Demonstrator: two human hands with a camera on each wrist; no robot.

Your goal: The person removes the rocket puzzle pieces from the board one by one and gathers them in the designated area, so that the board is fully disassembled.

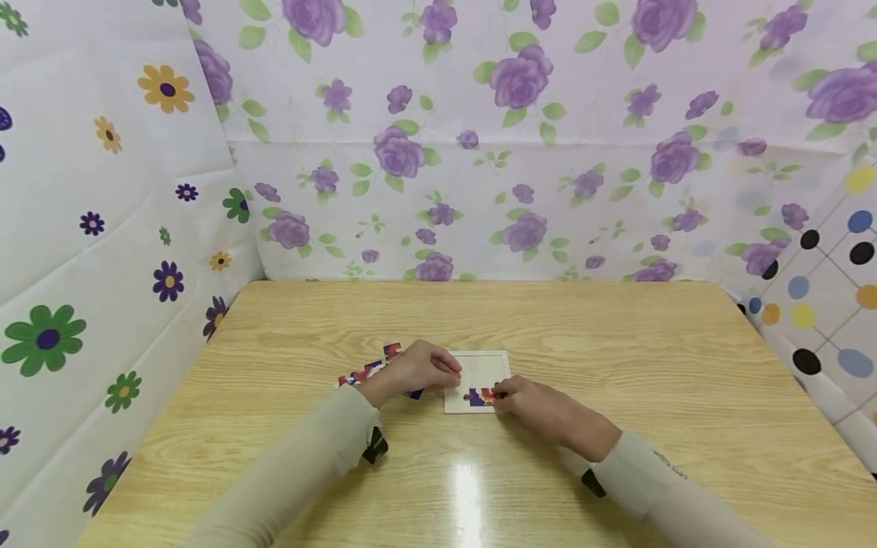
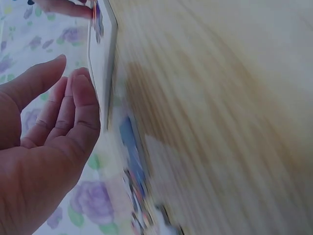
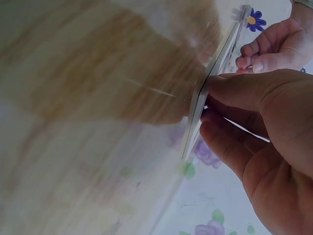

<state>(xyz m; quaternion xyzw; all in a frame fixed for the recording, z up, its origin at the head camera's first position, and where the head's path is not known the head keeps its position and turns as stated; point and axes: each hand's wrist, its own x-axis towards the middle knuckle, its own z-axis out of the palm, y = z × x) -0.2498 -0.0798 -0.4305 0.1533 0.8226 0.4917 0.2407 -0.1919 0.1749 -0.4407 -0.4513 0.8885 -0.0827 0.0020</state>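
A white puzzle tray (image 1: 477, 368) lies flat on the table, with joined red and purple jigsaw pieces (image 1: 476, 396) along its near side. At its near right corner my right hand (image 1: 541, 411) pinches a jigsaw piece against the tray; the fingertips mostly cover that piece. In the right wrist view the thumb (image 3: 220, 88) and fingers meet at the tray edge. My left hand (image 1: 423, 367) hovers by the tray's left edge, its fingers loosely curved. Nothing lies between its thumb and fingers (image 2: 66, 110) in the left wrist view.
Several loose jigsaw pieces (image 1: 359, 375) lie left of the tray, partly hidden by the left hand and forearm. The wooden table (image 1: 617, 335) meets a flowered cloth (image 1: 466, 213) at the back, with patterned cloths at both sides.
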